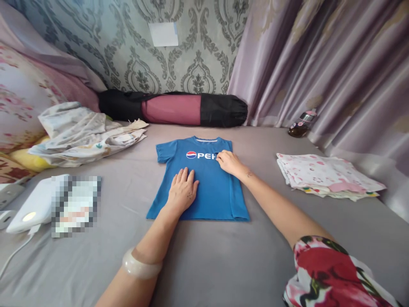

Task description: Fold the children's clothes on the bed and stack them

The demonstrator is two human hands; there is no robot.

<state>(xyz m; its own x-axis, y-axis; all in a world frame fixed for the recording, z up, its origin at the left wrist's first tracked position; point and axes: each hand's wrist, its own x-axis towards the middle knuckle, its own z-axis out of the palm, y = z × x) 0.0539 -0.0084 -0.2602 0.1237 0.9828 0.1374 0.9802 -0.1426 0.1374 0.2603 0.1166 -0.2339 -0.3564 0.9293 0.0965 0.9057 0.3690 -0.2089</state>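
A blue T-shirt [211,192] with a round red, white and blue logo and white letters lies on the grey bed sheet, its neck away from me. The sleeve on the picture's left is spread out, while the right side is folded inward along its length. My left hand [183,190] rests flat on the shirt's lower left half, fingers extended. On the upper right, the fingers of my right hand [229,163] are pinched on the blue cloth of the folded side, covering the end of the lettering.
Folded pink-and-white cloths [329,175] lie to the right, with a dark bottle [300,123] behind them. A rolled mat in a bag [172,108] lies along the wall. To the left are a crumpled cloth [83,132] and a white device [40,202] with a cable.
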